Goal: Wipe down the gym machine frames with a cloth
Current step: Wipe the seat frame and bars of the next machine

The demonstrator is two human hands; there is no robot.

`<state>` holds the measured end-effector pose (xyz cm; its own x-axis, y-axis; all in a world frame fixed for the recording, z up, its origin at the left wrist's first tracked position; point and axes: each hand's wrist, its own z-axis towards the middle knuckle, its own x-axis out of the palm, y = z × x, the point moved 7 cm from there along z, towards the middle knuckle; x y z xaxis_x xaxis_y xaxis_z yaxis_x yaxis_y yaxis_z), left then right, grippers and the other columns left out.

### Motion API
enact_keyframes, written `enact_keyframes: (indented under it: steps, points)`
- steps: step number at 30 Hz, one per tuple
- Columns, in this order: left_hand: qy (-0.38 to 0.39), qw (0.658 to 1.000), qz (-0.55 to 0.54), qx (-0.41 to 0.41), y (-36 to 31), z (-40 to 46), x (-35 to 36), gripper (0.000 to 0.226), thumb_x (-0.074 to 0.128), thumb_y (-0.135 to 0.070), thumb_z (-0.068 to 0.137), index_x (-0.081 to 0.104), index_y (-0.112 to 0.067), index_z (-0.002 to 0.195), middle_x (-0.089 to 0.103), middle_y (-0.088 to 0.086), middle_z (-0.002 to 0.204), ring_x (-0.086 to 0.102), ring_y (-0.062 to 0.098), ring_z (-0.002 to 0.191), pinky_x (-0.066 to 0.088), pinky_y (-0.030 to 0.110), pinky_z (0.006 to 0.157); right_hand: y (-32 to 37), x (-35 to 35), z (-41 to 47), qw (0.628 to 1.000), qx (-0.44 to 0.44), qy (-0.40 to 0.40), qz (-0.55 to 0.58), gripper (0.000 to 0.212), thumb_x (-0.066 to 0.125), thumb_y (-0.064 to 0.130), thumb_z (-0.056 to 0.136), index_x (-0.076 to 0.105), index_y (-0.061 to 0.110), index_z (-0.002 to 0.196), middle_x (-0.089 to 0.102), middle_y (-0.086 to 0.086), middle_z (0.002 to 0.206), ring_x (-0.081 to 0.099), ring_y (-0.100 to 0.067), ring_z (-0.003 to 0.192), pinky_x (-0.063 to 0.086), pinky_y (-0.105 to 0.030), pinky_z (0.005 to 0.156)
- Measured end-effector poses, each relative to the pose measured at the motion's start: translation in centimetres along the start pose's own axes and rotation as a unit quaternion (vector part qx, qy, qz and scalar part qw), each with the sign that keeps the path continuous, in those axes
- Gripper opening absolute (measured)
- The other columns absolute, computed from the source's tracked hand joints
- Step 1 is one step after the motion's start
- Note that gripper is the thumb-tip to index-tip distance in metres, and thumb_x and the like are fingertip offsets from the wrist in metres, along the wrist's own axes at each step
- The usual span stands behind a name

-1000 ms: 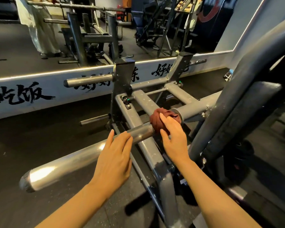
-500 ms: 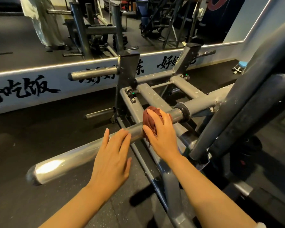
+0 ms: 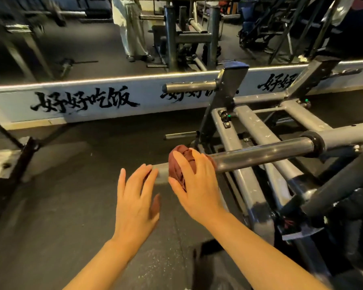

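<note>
The right hand (image 3: 194, 185) grasps a bunched dark red cloth (image 3: 181, 164), fingers curled over it and pressing it onto the steel bar (image 3: 264, 152) of the gym machine. The left hand (image 3: 134, 197) is released, fingers straight and spread, hovering just beside the cloth over the bar's near end, which it largely hides. Further along the bar from the cloth sits a black collar (image 3: 316, 142), and beyond that the grey frame tubes (image 3: 247, 128), scuffed with pale marks. Behind the bar runs a low white wall (image 3: 88, 101) painted with black characters
</note>
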<state>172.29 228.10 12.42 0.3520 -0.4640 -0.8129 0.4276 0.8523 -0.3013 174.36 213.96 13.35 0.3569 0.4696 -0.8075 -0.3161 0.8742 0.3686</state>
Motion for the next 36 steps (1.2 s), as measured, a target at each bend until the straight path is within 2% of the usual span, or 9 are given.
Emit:
enact_keyframes:
  steps: [5, 10, 13, 15, 16, 21, 25, 30, 36]
  points:
    - [-0.043, 0.996, -0.048, -0.056, 3.7, -1.5, -1.8, 0.055, 0.075, 0.002, 0.073, 0.056, -0.001, 0.124, 0.06, 0.014, 0.123, 0.05, 0.021, 0.117, 0.024, 0.043, 0.117, 7.3, 3.1, 0.4, 0.994, -0.1, 0.036, -0.03, 0.061, 0.058, 0.039, 0.091, 0.034, 0.03, 0.147, 0.036, -0.02, 0.148, 0.037, -0.035, 0.133, 0.031, -0.047, 0.112]
    - [-0.013, 0.997, -0.075, -0.031, 4.1, -1.9, -2.0, 0.054, 0.075, -0.007, 0.078, 0.057, -0.005, 0.129, 0.06, 0.01, 0.126, 0.057, 0.024, 0.116, 0.038, 0.048, 0.109, 5.7, 1.7, 0.0, 0.98, -0.189, 0.042, -0.044, 0.065, 0.071, 0.024, 0.083, 0.042, 0.028, 0.141, 0.042, -0.022, 0.143, 0.04, -0.036, 0.131, 0.034, -0.05, 0.109]
    - [0.005, 0.997, -0.08, 0.0, 3.2, -1.3, -1.7, 0.064, 0.077, -0.008, 0.077, 0.052, -0.007, 0.136, 0.054, 0.011, 0.134, 0.054, 0.028, 0.121, 0.042, 0.049, 0.105, -0.1, -0.6, -0.7, 0.997, -0.064, -0.022, -0.038, 0.072, 0.075, 0.021, 0.082, 0.037, 0.029, 0.142, 0.037, -0.022, 0.145, 0.035, -0.039, 0.133, 0.044, -0.059, 0.1]
    - [0.003, 0.996, -0.085, 0.019, 2.4, -0.8, -1.6, 0.065, 0.078, -0.008, 0.076, 0.052, -0.007, 0.136, 0.052, 0.011, 0.137, 0.051, 0.025, 0.122, 0.039, 0.047, 0.107, -1.4, -0.9, -1.4, 0.999, 0.009, -0.034, -0.035, 0.077, 0.075, 0.021, 0.083, 0.031, 0.032, 0.145, 0.026, -0.021, 0.15, 0.029, -0.044, 0.137, 0.043, -0.062, 0.1]
    - [-0.002, 0.995, -0.09, 0.036, 1.8, -0.5, -1.6, 0.064, 0.077, -0.006, 0.076, 0.053, -0.006, 0.135, 0.053, 0.011, 0.136, 0.049, 0.022, 0.123, 0.036, 0.045, 0.109, -0.7, -0.5, -1.5, 0.999, 0.0, -0.029, -0.036, 0.079, 0.075, 0.019, 0.083, 0.029, 0.033, 0.146, 0.022, -0.021, 0.152, 0.026, -0.045, 0.139, 0.042, -0.061, 0.102]
    - [-0.046, 0.993, -0.087, 0.064, 0.0, 1.4, -1.5, 0.044, 0.073, 0.001, 0.075, 0.063, -0.003, 0.118, 0.062, 0.013, 0.122, 0.054, 0.021, 0.113, 0.023, 0.038, 0.117, 1.8, 1.2, -1.3, 0.989, -0.139, 0.013, -0.056, 0.09, 0.073, 0.003, 0.078, 0.028, 0.033, 0.149, 0.019, -0.021, 0.151, 0.017, -0.038, 0.143, 0.034, -0.053, 0.111]
    - [-0.025, 0.988, -0.023, 0.153, -2.7, 2.9, 0.7, 0.058, 0.08, 0.003, 0.066, 0.064, -0.003, 0.121, 0.062, 0.017, 0.12, 0.058, 0.029, 0.108, 0.021, 0.048, 0.117, -6.3, -2.2, -1.8, 0.997, -0.035, -0.011, -0.07, 0.098, 0.076, -0.003, 0.074, 0.026, 0.041, 0.145, 0.014, -0.012, 0.154, 0.016, -0.041, 0.145, 0.022, -0.05, 0.109]
    - [0.026, 0.973, 0.003, 0.231, -10.0, 6.4, 4.1, 0.069, 0.085, 0.004, 0.051, 0.067, -0.006, 0.117, 0.066, 0.013, 0.111, 0.062, 0.028, 0.102, 0.022, 0.054, 0.115, -15.6, -7.4, -2.0, 0.996, 0.057, -0.007, -0.073, 0.085, 0.07, 0.006, 0.085, 0.023, 0.047, 0.143, 0.005, -0.007, 0.157, 0.021, -0.045, 0.143, 0.037, -0.056, 0.106]
    - [0.062, 0.958, 0.018, 0.279, -17.0, 10.5, 7.9, 0.063, 0.081, 0.001, 0.053, 0.068, -0.011, 0.114, 0.067, 0.009, 0.109, 0.066, 0.027, 0.1, 0.021, 0.055, 0.111, -21.8, -10.5, -2.6, 0.982, 0.17, -0.054, -0.061, 0.086, 0.065, 0.005, 0.087, 0.016, 0.048, 0.143, 0.002, -0.013, 0.16, 0.022, -0.041, 0.144, 0.034, -0.057, 0.112]
